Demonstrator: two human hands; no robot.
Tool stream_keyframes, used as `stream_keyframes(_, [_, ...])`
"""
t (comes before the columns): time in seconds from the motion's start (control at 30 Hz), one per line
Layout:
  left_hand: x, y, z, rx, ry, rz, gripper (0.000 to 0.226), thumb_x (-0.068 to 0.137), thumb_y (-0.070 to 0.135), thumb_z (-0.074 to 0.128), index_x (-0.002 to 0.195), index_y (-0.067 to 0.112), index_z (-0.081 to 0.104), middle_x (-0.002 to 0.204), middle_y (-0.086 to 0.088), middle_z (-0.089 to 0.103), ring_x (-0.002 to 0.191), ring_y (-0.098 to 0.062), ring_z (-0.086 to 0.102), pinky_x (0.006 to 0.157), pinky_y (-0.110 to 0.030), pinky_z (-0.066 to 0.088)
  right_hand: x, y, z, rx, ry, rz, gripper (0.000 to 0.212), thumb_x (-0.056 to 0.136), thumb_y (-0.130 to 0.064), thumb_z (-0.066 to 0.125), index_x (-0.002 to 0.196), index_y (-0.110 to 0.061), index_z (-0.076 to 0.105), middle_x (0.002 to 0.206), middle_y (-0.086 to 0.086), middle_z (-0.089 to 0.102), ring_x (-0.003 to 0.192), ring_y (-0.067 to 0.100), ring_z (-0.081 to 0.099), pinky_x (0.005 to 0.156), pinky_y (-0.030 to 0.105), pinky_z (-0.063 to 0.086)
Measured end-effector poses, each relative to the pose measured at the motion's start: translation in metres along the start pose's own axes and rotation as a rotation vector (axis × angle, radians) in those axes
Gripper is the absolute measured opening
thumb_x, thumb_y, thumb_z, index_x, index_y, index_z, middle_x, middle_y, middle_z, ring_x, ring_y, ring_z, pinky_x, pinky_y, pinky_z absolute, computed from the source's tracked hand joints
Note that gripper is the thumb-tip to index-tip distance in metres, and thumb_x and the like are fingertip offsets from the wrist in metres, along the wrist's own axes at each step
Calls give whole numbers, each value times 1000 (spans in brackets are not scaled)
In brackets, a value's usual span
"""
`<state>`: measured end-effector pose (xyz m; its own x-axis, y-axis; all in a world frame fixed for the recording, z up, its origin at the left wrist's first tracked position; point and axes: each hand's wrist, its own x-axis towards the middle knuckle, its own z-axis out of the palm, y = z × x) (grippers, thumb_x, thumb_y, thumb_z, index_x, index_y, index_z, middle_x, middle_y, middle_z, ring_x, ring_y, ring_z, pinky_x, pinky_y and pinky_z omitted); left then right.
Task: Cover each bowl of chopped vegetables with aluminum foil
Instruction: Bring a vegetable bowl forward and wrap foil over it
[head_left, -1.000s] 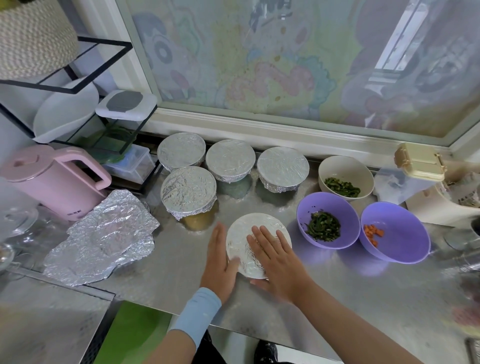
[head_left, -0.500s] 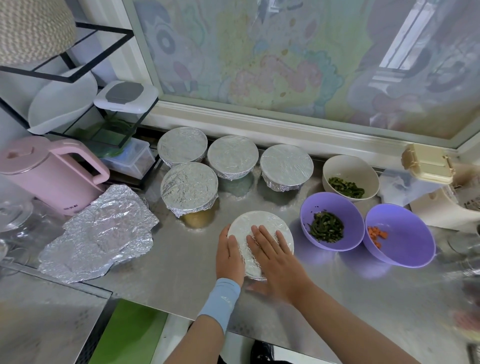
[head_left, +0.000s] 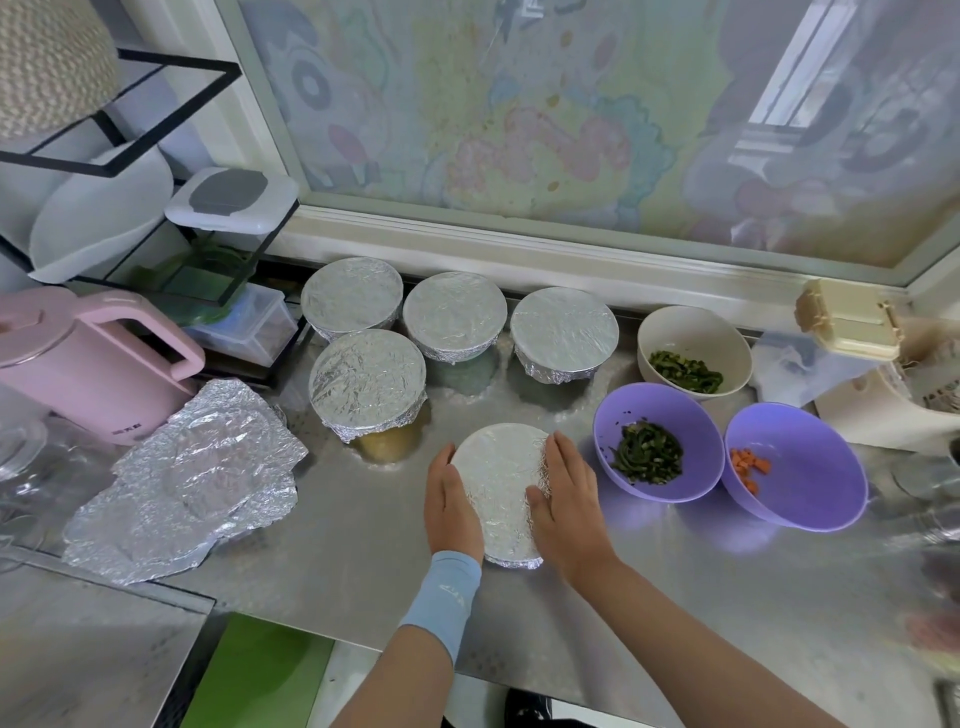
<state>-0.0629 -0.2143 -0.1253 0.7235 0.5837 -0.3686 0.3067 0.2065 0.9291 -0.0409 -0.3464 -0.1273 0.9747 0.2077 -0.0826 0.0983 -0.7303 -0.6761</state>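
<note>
Far left, a pink kettle is parked on the steel desk. A crumpled foil sheet is spread just in front of it, a bit to the right.

Next along, close to the window sill, a back row of three covered bowls is lined up. A fourth covered bowl is set in front of the leftmost one. All four are sealed over the top with foil.

Around the middle of the desk, nearer the front edge, the bowl being worked on can be found. Its top is already capped with foil that's folded down over the rim.

It's sandwiched between both hands. The left hand, with a light blue wristband worn below it, is laid against the bowl's left side. The right hand is pressed onto the right edge of the foil. Neither grip is closed: fingers are pretty much straight and flat against the foil, nothing pinched or lifted.

To the right, three bowls are uncovered. A purple bowl of chopped greens sits just beside the right hand, with a cream bowl of greens behind it. A purple bowl with carrot cubes is farthest right.
</note>
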Motion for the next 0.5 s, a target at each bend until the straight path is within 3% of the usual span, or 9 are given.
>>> stream_keyframes(0.07, [3, 2, -1, 48, -26, 18, 35, 106, 28, 31, 135, 27, 50, 134, 5, 53, 121, -14, 49, 98, -30, 41, -2, 1, -2, -23, -43, -21, 79, 96, -39, 51, 156, -17, 5, 163, -6, -6, 148, 16, -5, 121, 31, 3])
stream_keyframes(0.17, [1, -4, -6, 153, 1, 70, 38, 105, 26, 34, 141, 25, 44, 142, 9, 45, 130, -10, 41, 110, -31, 33, -9, 8, -8, -211, -78, -190, 101, 83, -68, 49, 156, -16, 3, 162, 1, -16, 148, 17, -19, 120, 32, -5])
stream_keyframes(0.27, [-15, -13, -9, 166, 103, 54, 43, 100, 21, 44, 143, 21, 42, 145, 4, 43, 133, -13, 40, 114, -37, 32, -12, 10, -9, -307, -69, -298, 94, 86, -66, 45, 156, -12, 11, 163, 9, -8, 149, 22, -15, 121, 37, -3])
stream_keyframes(0.37, [-33, -13, -2, 135, 103, 11, 43, 100, 20, 46, 143, 21, 40, 142, 1, 47, 129, -19, 46, 110, -40, 38, -13, 11, -5, -308, -75, -203, 82, 92, -57, 34, 156, -10, 11, 163, 10, -6, 150, 22, -13, 122, 40, 6])
stream_keyframes(0.43, [-28, -8, 1, 147, 70, -21, 41, 101, 22, 42, 142, 24, 41, 137, 3, 50, 125, -20, 49, 107, -38, 41, -15, 10, -3, -342, -47, -142, 80, 90, -53, 37, 154, -8, 21, 162, 14, 12, 149, 29, 8, 119, 45, 21])
stream_keyframes(0.5, [-10, 0, -1, 178, 29, -55, 38, 103, 21, 37, 140, 24, 46, 133, 3, 53, 122, -21, 50, 105, -35, 41, -17, 4, -8, -420, 32, -94, 75, 86, -50, 44, 147, -8, 36, 147, 15, 40, 132, 34, 38, 108, 48, 35])
